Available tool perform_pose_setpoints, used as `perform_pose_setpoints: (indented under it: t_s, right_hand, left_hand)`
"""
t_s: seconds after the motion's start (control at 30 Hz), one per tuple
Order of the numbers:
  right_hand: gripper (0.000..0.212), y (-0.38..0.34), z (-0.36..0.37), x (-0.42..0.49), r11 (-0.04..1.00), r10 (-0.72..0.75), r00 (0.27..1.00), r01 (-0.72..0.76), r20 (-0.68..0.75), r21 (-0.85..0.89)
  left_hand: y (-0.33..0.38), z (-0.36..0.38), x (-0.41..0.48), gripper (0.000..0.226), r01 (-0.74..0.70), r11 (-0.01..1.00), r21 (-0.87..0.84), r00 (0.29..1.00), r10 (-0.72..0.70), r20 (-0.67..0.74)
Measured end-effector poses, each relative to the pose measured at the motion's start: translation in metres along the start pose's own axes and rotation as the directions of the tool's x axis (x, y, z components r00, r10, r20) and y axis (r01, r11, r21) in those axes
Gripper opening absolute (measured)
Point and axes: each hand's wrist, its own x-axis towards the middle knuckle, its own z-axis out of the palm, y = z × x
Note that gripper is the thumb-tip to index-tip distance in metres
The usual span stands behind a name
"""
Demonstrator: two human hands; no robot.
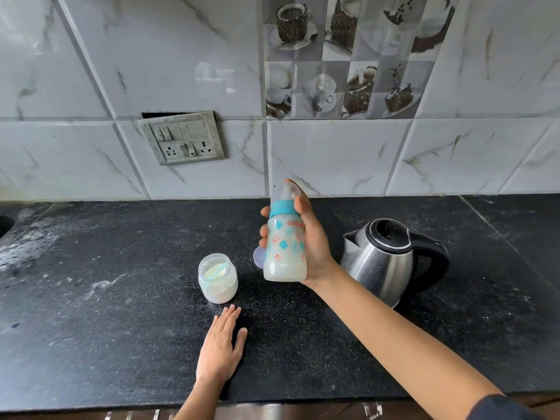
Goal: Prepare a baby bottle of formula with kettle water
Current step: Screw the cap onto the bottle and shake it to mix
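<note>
Milky bottle [283, 250] stands upright in right hand [312, 237], fingers curled round it, above bench [121, 328]; kettle [381, 259] just right. Nearer, left hand [219, 350] lies flat on bench, fingers straight, jar [217, 278] just beyond fingertips.

The baby bottle [285, 253] is cloudy white with a teal collar and teal and orange flower prints. The jar [217, 278] to its left is clear, holding white powder. On the right, the kettle [385, 256] is silver with black lid and handle. The worktop [121, 328] is speckled black, and the far wall tiles [333, 159] are white with grey veins.
</note>
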Motion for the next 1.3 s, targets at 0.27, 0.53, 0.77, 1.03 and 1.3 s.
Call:
perform_pose_setpoints:
  t_s: [0.27, 0.53, 0.77, 1.03, 1.3]
  right_hand:
    - [0.049, -0.008, 0.005, 0.004, 0.998, 0.023, 0.996, -0.017, -0.083, 0.068]
    - [0.060, -0.017, 0.009, 0.009, 0.985, -0.026, 0.997, 0.037, -0.066, 0.171]
    - [0.076, -0.010, 0.007, 0.010, 0.983, -0.041, 0.999, 0.046, -0.027, 0.177]
    - [0.087, -0.007, 0.002, 0.010, 0.996, -0.034, 0.999, 0.033, 0.004, 0.086]
    - [0.067, -0.004, 0.002, 0.010, 0.997, -0.002, 1.000, 0.001, 0.014, 0.073]
  left_hand:
    - [-0.002, 0.001, -0.001, 0.071, -0.005, 1.000, -0.009, 1.000, 0.005, 0.002]
    - [-0.003, 0.004, -0.002, 0.072, -0.007, 1.000, -0.006, 1.000, 0.007, 0.004]
    - [-0.003, 0.003, 0.001, 0.062, -0.012, 1.000, 0.003, 1.000, 0.012, 0.014]
    - [-0.005, 0.003, 0.002, 0.063, -0.013, 1.000, 0.012, 1.000, 0.013, 0.011]
    - [-0.008, 0.007, 0.002, 0.068, -0.009, 1.000, 0.013, 1.000, 0.009, 0.010]
